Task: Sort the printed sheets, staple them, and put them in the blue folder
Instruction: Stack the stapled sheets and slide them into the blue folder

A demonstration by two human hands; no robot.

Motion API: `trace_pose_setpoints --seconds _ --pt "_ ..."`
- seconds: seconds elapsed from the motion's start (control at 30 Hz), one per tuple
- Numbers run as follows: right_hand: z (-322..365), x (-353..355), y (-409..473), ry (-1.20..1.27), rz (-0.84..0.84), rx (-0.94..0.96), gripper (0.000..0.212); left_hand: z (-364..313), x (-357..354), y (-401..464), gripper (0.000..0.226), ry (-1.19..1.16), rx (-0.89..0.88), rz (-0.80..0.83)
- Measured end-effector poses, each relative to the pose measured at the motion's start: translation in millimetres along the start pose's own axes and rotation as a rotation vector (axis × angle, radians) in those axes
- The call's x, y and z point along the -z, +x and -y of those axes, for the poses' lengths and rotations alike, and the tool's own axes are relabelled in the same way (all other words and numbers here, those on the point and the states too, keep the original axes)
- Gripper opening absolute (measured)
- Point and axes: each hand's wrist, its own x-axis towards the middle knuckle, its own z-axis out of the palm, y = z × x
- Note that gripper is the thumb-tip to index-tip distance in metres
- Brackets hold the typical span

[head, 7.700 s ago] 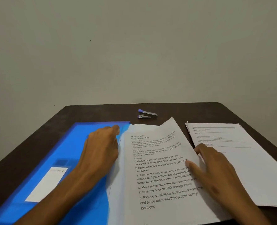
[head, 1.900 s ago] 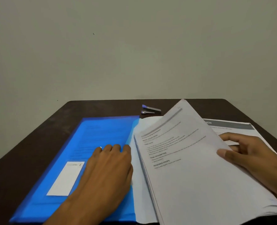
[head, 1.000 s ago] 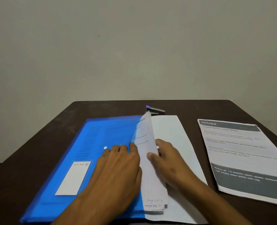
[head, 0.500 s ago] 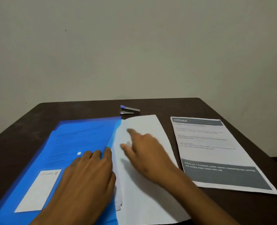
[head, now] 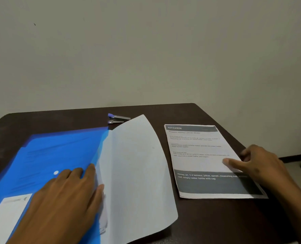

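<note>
- Folder first: a translucent blue plastic folder [head: 58, 155] with a white label lies flat at the left side of the dark brown table [head: 40, 120], reaching toward its near left corner; faint print shows through the cover.
- The left hand [head: 63, 199] rests flat on the folder's right part, fingers straight, pressing the cover and gripping nothing.
- A blank-faced white paper sheaf [head: 137, 173] juts out of the folder's right edge, its far corner curling upward; it is only partly inside.
- A small silver stapler with a purple end [head: 117, 118] sits near the table's far edge, just beyond the sheaf.
- A printed sheet headed "KITCHEN" with a dark band [head: 202, 159] lies apart toward the right edge.
- The right hand [head: 259, 166] rests on that sheet's right margin, thumb laid over the page, other fingers loosely bent; it does not appear to pinch it.
- Judged step: fetching the last set. Next, probably lift it by its edge, staple if unstapled, and slide it into the folder.
</note>
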Motion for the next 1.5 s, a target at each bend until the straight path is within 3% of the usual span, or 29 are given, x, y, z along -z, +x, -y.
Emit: trace_pose_setpoints --seconds 0.13,0.2,0.23,0.27,0.37,0.5,0.8,1.03,1.2,1.3,1.5 --pt "8.2 -7.6 4.5 0.079 0.068 -0.021 0.046 -0.7 6.8 -1.7 0.042 0.020 -0.041 0.027" --pt "8.1 -10.3 5.2 0.115 0.088 -0.004 0.038 -5.9 20.3 -1.7 0.064 -0.086 -0.054 0.152" --pt "7.8 -11.9 4.3 0.125 0.094 0.013 0.033 -6.3 18.6 -0.6 0.069 -0.117 -0.073 0.019" --pt "7.0 -13.7 2.8 0.136 0.088 0.029 0.028 -11.0 20.6 -0.2 0.070 -0.127 -0.082 0.008" --pt "6.3 -11.2 -4.4 0.271 0.005 0.080 0.026 -17.6 39.6 3.8 0.069 -0.097 -0.062 0.223" --pt "8.3 7.7 -9.7 0.463 -0.139 0.088 0.026 -17.3 41.0 7.5 0.067 -0.109 -0.050 0.310" --pt "9.1 -18.0 -3.0 0.307 -0.025 0.034 0.037 -16.7 39.0 3.3 0.069 -0.096 -0.030 0.340" --pt "19.2 -29.5 2.5 0.093 -0.059 0.081 0.053 -16.8 37.8 1.3 0.068 -0.078 -0.017 0.332" --pt "12.4 -30.6 11.7 0.187 0.000 0.044 0.036 -17.3 39.2 -0.7 0.068 -0.071 -0.032 0.342" --pt "11.2 -32.1 8.4 0.158 -0.043 0.032 0.031 -16.4 39.8 -2.1 0.068 -0.085 -0.030 0.338" --pt "18.1 -46.5 -14.5 0.068 -0.148 0.051 0.042 -14.5 47.3 -3.5 0.066 -0.096 0.008 0.332"
